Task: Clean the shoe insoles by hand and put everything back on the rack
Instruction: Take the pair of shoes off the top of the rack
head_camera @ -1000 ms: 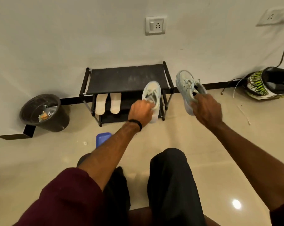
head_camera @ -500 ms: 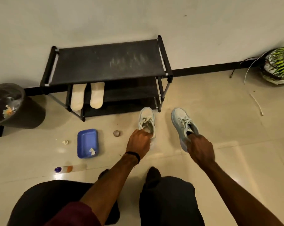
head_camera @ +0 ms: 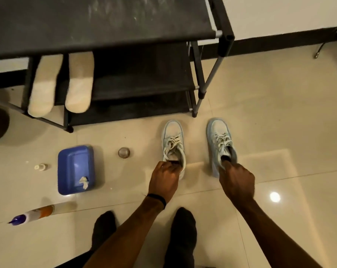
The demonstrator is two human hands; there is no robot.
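While gripping 2 shoes at the heels, set down on floor (head_camera: 279, 113) before rack (head_camera: 224, 26).

Left hand (head_camera: 164, 179) curled round heel collar of left shoe (head_camera: 173, 140); right hand (head_camera: 236, 180) pinching heel of right shoe (head_camera: 219, 140), fingers inside the opening. Both toes pointing at rack, soles apparently on tile, shoes apart and side by side. 2 insoles (head_camera: 61, 84) lying on middle shelf, toes overhanging its front edge. Left of shoes: small round lid (head_camera: 124, 152), blue tray (head_camera: 75, 169) with white scrap, tiny bottle (head_camera: 41, 167), spray bottle (head_camera: 38, 213) on its side.
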